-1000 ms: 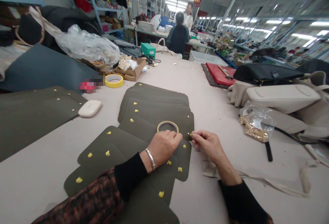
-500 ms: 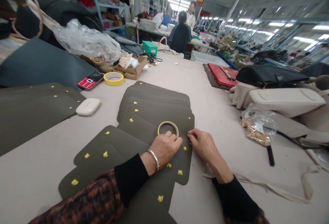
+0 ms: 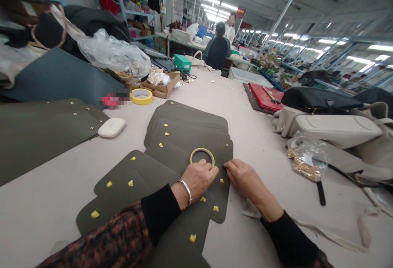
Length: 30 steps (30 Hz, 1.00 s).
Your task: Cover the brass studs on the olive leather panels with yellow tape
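My left hand (image 3: 200, 179) is closed on a thin roll of yellow tape (image 3: 202, 150), which stands tilted above dark olive leather panels (image 3: 167, 155). At the right edge of the top panels, my right hand (image 3: 242, 176) pinches with thumb and forefinger; whatever is between the fingertips is too small to make out. Small yellow tape pieces (image 3: 131, 183) dot the overlapping panels. A metal stud (image 3: 227, 145) shows near the upper right corner of one panel, just above my right fingertips.
More olive panels with studs (image 3: 52, 137) lie at left, near a white case (image 3: 112, 127). A thicker yellow tape roll (image 3: 142, 96) and a cardboard box (image 3: 162, 85) stand behind. To the right are a bag of gold hardware (image 3: 307, 165), beige bags (image 3: 337, 126) and a red pad (image 3: 264, 96).
The camera view has shifted slightly, so things appear a little displaced. Both hands stay nearly in place; the right fingers are drawn a bit closer together at the panel edge.
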Tool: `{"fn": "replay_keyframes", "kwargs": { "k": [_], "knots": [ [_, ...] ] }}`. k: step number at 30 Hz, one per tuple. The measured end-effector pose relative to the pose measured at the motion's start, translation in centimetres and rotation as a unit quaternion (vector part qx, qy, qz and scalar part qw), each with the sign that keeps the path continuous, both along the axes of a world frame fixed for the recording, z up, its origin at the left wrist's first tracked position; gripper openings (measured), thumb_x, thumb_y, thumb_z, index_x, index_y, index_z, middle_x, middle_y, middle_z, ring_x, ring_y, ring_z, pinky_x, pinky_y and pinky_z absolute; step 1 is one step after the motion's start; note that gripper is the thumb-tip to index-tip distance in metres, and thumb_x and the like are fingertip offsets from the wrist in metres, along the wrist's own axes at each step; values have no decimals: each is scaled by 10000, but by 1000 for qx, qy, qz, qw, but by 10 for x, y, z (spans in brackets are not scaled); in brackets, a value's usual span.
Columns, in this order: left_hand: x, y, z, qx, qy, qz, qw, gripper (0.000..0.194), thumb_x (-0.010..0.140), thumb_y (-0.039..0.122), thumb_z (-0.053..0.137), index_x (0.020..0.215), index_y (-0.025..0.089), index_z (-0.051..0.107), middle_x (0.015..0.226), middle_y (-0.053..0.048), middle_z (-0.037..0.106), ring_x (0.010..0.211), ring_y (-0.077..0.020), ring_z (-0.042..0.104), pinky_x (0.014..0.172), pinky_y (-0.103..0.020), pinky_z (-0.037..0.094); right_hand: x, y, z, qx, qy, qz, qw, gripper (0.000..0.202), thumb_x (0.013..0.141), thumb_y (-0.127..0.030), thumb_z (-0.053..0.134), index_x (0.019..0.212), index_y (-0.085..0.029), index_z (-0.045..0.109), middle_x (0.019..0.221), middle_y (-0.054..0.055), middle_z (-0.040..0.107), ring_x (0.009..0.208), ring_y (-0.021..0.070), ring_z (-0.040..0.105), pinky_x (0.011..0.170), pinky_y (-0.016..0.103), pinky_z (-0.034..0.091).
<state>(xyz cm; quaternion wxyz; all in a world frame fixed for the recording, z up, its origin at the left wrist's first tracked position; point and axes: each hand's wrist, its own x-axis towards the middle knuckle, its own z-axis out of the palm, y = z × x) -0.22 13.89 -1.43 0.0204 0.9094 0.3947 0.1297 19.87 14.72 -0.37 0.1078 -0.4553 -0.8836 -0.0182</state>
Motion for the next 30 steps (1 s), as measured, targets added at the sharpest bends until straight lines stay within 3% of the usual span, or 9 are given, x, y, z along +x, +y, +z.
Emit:
{"fn": "replay_keyframes", "kwargs": {
  "k": [4, 9, 11, 14, 17, 20, 24, 30],
  "knots": [
    [-2, -4, 4, 6, 0, -17, 1000, 149, 930, 162, 384, 864, 160, 517, 830, -62, 588, 793, -207, 521, 630, -315, 465, -5, 14, 0, -79, -2, -69, 994, 239, 835, -144, 431, 781, -173, 662, 722, 76, 674, 650, 190, 626, 616, 272, 442],
    [-3, -3, 12, 1, 3, -14, 1000, 139, 933, 188, 386, 927, 169, 524, 848, -53, 602, 779, -188, 560, 622, -304, 474, -5, 30, -1, -175, 49, -193, 964, 204, 698, -226, 511, 556, -207, 655, 528, 28, 638, 512, 169, 575, 487, 257, 342],
    [-5, -3, 18, -2, -34, -10, 999, 149, 930, 179, 393, 983, 186, 532, 850, -32, 611, 761, -167, 585, 618, -282, 483, -5, 27, 2, -211, 83, -195, 954, 208, 685, -235, 512, 539, -201, 657, 492, 15, 618, 482, 158, 554, 462, 252, 326],
    [-10, 0, 28, -9, -123, -14, 992, 274, 941, 184, 387, 1197, 220, 477, 878, -6, 641, 782, -141, 621, 659, -252, 512, -4, 14, 9, -245, 129, -148, 950, 208, 717, -244, 521, 617, -190, 694, 533, 10, 638, 489, 154, 554, 467, 252, 352],
    [-13, 1, 33, -13, -191, -29, 981, 452, 944, 214, 425, 1378, 225, 298, 1030, -19, 659, 909, -142, 635, 785, -261, 530, -6, -3, 19, -185, 243, -145, 941, 231, 800, -281, 517, 873, -187, 714, 705, 23, 694, 581, 161, 603, 543, 261, 445],
    [-14, -1, 34, -16, -211, -20, 977, 472, 943, 230, 439, 1386, 208, 278, 1128, -48, 642, 947, -158, 641, 802, -271, 534, -13, -20, 31, -109, 350, -97, 925, 227, 853, -292, 519, 986, -183, 668, 876, 50, 697, 725, 166, 637, 664, 272, 507],
    [-11, -5, 31, -22, -199, 4, 980, 444, 948, 256, 439, 1360, 187, 290, 997, -35, 683, 799, -166, 671, 712, -284, 541, -22, -31, 39, -31, 329, 7, 944, 181, 857, -199, 529, 1007, -190, 629, 895, 61, 666, 792, 169, 616, 733, 291, 501],
    [-7, -7, 34, -24, -198, 5, 980, 326, 950, 281, 439, 1259, 199, 372, 922, -7, 683, 783, -160, 668, 657, -255, 518, -26, -29, 34, 39, 276, 17, 960, 145, 846, -126, 487, 847, -188, 619, 734, 24, 626, 668, 137, 583, 634, 249, 458]
  ]
}}
